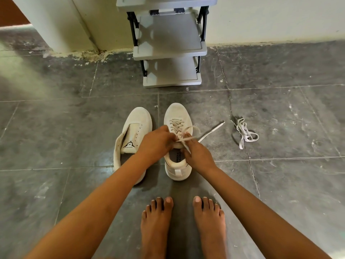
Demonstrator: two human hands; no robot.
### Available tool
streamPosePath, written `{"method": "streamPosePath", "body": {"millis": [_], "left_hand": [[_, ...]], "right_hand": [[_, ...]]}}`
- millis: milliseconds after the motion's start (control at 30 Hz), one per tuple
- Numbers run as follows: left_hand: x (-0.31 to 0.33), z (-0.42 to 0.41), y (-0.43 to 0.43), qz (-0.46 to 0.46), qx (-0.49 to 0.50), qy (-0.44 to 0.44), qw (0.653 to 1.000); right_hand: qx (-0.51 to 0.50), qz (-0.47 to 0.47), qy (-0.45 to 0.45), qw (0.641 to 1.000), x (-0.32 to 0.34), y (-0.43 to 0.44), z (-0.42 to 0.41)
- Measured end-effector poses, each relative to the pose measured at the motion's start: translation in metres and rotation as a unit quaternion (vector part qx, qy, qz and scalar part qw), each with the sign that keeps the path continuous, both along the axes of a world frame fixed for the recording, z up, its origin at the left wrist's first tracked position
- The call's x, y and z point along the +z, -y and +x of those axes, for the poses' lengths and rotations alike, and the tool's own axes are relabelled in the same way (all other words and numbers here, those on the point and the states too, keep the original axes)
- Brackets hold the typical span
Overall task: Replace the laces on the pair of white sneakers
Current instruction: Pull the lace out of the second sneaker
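Two white sneakers stand side by side on the dark tiled floor, toes pointing away from me. The left sneaker (137, 122) has no lace and its tongue is pulled forward. The right sneaker (176, 113) carries a white lace (176, 124) criss-crossed through its eyelets. My left hand (155, 143) and my right hand (198, 156) meet over its tongue, each pinching a strand of that lace. One loose end (212, 130) trails off to the right across the floor. A second lace (245, 133) lies in a tangled heap further right.
A grey plastic shelf rack (169, 51) with black struts stands against the cream wall (270, 17) just beyond the shoes. My bare feet (183, 221) rest on the tiles near the bottom edge, just behind the right sneaker.
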State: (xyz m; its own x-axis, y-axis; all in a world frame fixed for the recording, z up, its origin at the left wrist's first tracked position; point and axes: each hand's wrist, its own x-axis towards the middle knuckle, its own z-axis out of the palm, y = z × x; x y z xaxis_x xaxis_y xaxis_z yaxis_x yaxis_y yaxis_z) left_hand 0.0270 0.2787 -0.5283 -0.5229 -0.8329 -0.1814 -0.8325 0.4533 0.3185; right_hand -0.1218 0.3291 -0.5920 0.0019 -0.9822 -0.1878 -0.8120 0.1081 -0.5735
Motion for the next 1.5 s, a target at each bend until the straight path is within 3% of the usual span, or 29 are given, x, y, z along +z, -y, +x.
{"method": "streamPosePath", "body": {"millis": [100, 167, 267, 367, 433, 467, 500, 533, 600, 633, 700, 800, 867, 1033, 1133, 1233, 1300, 1400, 1500], "left_hand": [[-0.004, -0.005, -0.002, -0.061, -0.021, 0.052, 0.997], [-0.001, -0.008, 0.000, -0.050, -0.010, 0.036, 0.998], [0.013, -0.008, 0.005, 0.044, 0.056, -0.158, 0.985], [0.032, -0.011, 0.001, 0.203, 0.100, -0.383, 0.896], [0.036, -0.012, 0.000, 0.238, 0.150, -0.452, 0.847], [0.035, -0.012, 0.001, 0.229, 0.177, -0.456, 0.842], [0.033, -0.010, 0.003, 0.200, 0.187, -0.430, 0.860], [0.029, -0.006, 0.006, 0.161, 0.170, -0.370, 0.899], [0.017, 0.002, 0.008, 0.078, 0.079, -0.167, 0.980], [0.010, 0.005, 0.007, 0.051, 0.038, -0.082, 0.995], [-0.001, 0.007, 0.001, 0.011, 0.005, -0.012, 1.000], [-0.009, 0.004, -0.007, -0.053, -0.005, -0.017, 0.998], [-0.011, 0.002, -0.007, -0.043, 0.018, -0.068, 0.997], [-0.002, 0.007, -0.013, 0.155, 0.082, -0.260, 0.950], [0.006, 0.015, -0.016, 0.261, 0.103, -0.339, 0.898], [0.009, 0.021, -0.011, 0.310, 0.120, -0.381, 0.863], [0.009, 0.017, -0.006, 0.249, 0.120, -0.341, 0.898], [0.001, 0.010, 0.001, 0.074, 0.030, -0.171, 0.982], [-0.004, 0.011, 0.003, 0.010, -0.051, -0.025, 0.998]], "right_hand": [[-0.007, 0.005, 0.008, 1.000, -0.001, 0.001, 0.001], [-0.008, 0.009, 0.012, 1.000, -0.001, 0.001, 0.000], [-0.001, -0.001, -0.010, 1.000, 0.000, 0.002, -0.003], [0.022, -0.009, -0.043, 0.999, -0.001, 0.002, -0.005], [0.024, 0.002, -0.055, 0.998, 0.000, 0.003, -0.004], [0.022, 0.008, -0.054, 0.998, 0.000, 0.004, -0.003], [0.022, 0.012, -0.051, 0.998, 0.000, 0.004, -0.002], [0.021, 0.013, -0.049, 0.998, -0.001, 0.004, 0.000], [0.018, 0.011, -0.045, 0.999, -0.001, 0.004, 0.001], [0.013, 0.008, -0.039, 0.999, -0.002, 0.004, 0.001], [0.002, 0.000, -0.027, 1.000, -0.002, 0.003, 0.002], [-0.009, -0.009, -0.020, 1.000, -0.001, 0.003, 0.004], [-0.010, -0.017, -0.026, 0.999, -0.002, 0.003, 0.004], [-0.020, -0.025, -0.046, 0.998, -0.002, 0.003, 0.008], [-0.018, -0.011, -0.061, 0.998, 0.000, 0.003, 0.008], [-0.012, -0.016, -0.071, 0.997, 0.000, 0.001, 0.007], [-0.007, -0.024, -0.068, 0.997, 0.001, 0.001, 0.006], [-0.011, -0.028, -0.049, 0.998, 0.002, 0.001, 0.008], [-0.025, -0.035, -0.033, 0.999, 0.001, 0.001, 0.008]]}}
